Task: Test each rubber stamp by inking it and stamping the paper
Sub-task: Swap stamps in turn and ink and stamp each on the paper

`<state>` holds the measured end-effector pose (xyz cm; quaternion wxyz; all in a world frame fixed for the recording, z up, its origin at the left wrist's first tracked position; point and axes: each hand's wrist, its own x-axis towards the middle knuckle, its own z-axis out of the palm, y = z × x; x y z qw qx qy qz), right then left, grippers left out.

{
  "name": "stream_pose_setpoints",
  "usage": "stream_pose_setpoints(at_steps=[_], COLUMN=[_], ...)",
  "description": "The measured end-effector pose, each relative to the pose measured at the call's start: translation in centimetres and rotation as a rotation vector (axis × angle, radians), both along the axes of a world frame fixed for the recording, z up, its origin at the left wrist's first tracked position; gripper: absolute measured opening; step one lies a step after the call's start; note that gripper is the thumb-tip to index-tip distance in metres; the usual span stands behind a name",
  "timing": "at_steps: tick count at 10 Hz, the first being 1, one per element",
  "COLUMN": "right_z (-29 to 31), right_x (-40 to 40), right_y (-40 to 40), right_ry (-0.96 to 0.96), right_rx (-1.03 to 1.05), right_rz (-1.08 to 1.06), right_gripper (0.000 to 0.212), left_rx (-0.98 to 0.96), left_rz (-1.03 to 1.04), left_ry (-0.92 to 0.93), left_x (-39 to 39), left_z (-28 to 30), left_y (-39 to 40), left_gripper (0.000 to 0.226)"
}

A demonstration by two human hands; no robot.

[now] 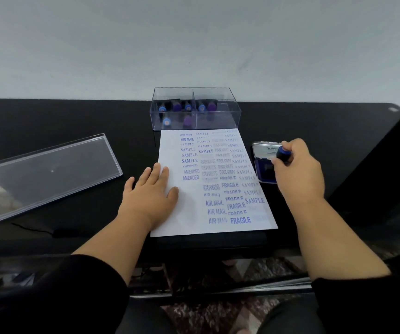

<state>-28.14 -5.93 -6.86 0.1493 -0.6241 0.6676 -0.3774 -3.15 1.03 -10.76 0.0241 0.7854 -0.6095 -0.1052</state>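
Note:
A white sheet of paper lies in the middle of the black table, covered with blue stamped words such as SAMPLE, AIR MAIL, FRAGILE and EXPRESS. My left hand rests flat on the sheet's left edge, fingers straight. To the right of the sheet sits an open blue ink pad with its silver lid up. My right hand grips a stamp with a blue handle over the pad. The stamp's face is hidden by my fingers.
A clear plastic box with dividers stands behind the paper, holding several stamps with blue and purple handles. Its clear lid lies tilted at the left. A dark cable runs near the table's front edge.

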Motion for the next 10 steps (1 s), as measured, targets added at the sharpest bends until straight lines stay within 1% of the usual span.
stream_pose_setpoints(at_steps=[2, 3, 6, 8, 10], right_z=[-0.72, -0.78, -0.13, -0.62, -0.43], right_x=[-0.3, -0.02, -0.11, -0.19, -0.26], right_y=[0.02, 0.0, 0.13, 0.49, 0.43], right_ry=[0.031, 0.051, 0.14, 0.135, 0.14], right_rx=[0.032, 0.028, 0.04, 0.009, 0.025], right_rz=[-0.005, -0.007, -0.008, 0.0, 0.0], right_gripper=[0.018, 0.022, 0.021, 0.018, 0.017], left_rx=[0.01, 0.014, 0.025, 0.016, 0.014], left_rz=[-0.007, -0.007, -0.011, -0.006, -0.007], left_ry=[-0.007, -0.005, -0.005, -0.005, 0.003], left_x=[-0.23, -0.18, -0.19, -0.16, -0.18], left_z=[0.03, 0.06, 0.2, 0.11, 0.14], left_y=[-0.04, -0.04, -0.03, 0.02, 0.01], left_gripper=[0.059, 0.059, 0.059, 0.059, 0.059])
